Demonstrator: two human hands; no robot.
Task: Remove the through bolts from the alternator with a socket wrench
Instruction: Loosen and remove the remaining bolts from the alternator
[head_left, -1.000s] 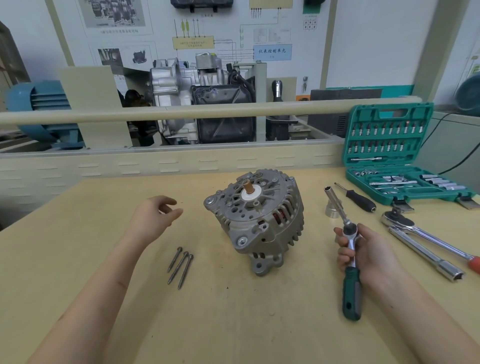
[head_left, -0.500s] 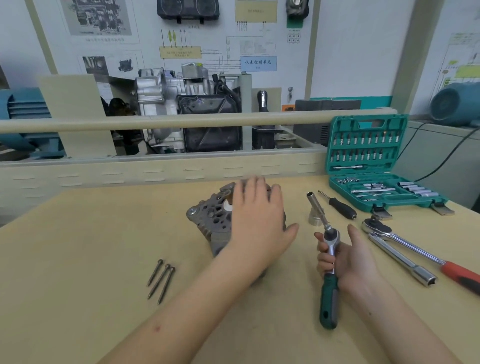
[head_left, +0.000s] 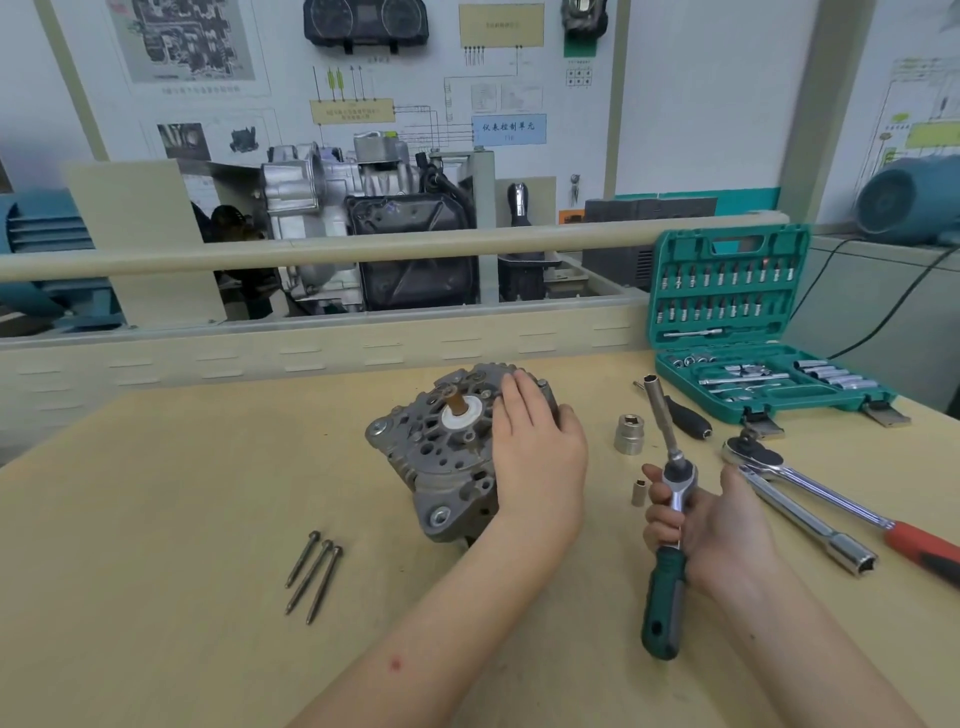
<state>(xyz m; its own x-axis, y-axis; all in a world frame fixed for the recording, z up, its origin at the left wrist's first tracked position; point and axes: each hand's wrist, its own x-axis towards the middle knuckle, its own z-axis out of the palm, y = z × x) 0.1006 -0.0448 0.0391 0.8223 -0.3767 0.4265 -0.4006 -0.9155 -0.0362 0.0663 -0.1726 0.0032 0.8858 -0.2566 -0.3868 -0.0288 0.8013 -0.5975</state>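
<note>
Head view: left hand lies flat on the alternator, right hand grips the wrench; brace firmly, seat the socket square on the last bolt.

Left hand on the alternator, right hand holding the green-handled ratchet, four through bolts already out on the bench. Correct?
Not quite: the head view shows three through bolts lying loose on the bench, not four. The rest holds: the left hand rests on the alternator, and the right hand holds the green-handled ratchet.

red-handled wrench cropped, alternator perhaps half-hidden
</note>
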